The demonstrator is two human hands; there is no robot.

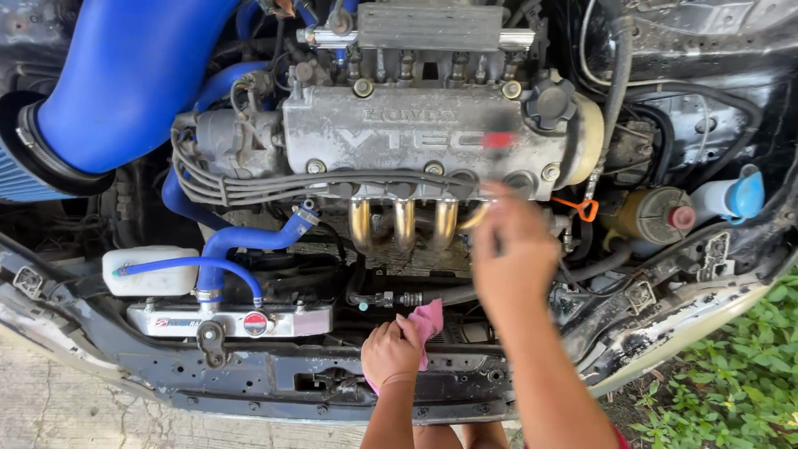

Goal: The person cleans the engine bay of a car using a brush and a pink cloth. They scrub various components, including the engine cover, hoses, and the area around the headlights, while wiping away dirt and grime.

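Note:
I look down into an open car engine bay. My left hand (389,353) is closed around a pink rag (427,323) and rests on the front crossmember (274,374). My right hand (511,254) is raised and blurred, fingers loosely apart, hovering just in front of the grey valve cover (399,137) and the rightmost of the metal exhaust header pipes (405,223). It seems to hold nothing, though the blur hides its fingertips.
A large blue intake tube (125,75) and cone filter (25,175) fill the upper left. Blue hoses (237,241) run to the radiator (233,320) and a white tank (150,270). An orange dipstick loop (586,208) and blue-capped reservoir (736,198) sit at right. Grass (736,382) lies at lower right.

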